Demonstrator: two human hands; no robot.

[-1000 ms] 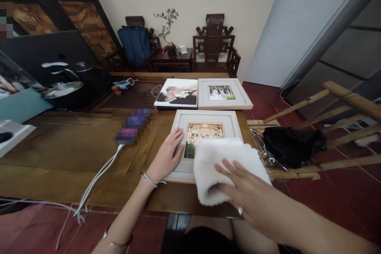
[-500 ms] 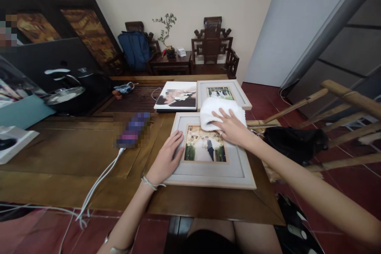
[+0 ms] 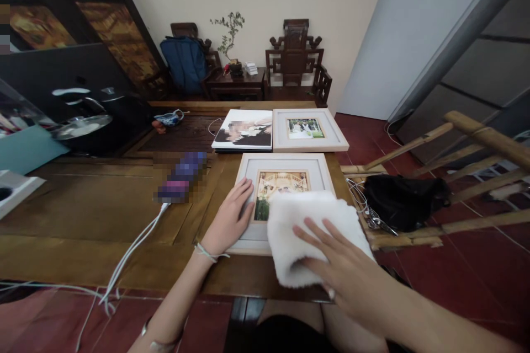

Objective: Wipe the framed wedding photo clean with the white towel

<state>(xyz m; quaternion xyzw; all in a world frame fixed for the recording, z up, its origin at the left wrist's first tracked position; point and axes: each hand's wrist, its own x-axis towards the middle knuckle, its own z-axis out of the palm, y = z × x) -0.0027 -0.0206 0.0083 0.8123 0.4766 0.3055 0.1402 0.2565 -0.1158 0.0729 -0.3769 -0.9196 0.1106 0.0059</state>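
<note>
A picture frame (image 3: 285,161) with a pale wooden edge and grey mat lies flat on the table before me. My left hand (image 3: 230,214) rests along its left side, fingers stretched out over the edge. Over the frame's lower right part is a folded white towel (image 3: 285,229), which hides much of the photo and reaches past the near edge. My right hand (image 3: 337,256) has its fingers spread on top of the towel, with the thumb tucked at its fold, holding it.
Behind lie a second frame (image 3: 281,129) and a photo-covered album (image 3: 244,129). A phone (image 3: 180,179) with white cables is on the wooden table (image 3: 83,193) at left, near a lidded pot (image 3: 83,126). A bamboo chair (image 3: 476,220) at right holds a black bag (image 3: 406,201).
My right hand has drawn the towel from the frame's far right edge toward me, down over its near right part. The left hand stays at the left side.
</note>
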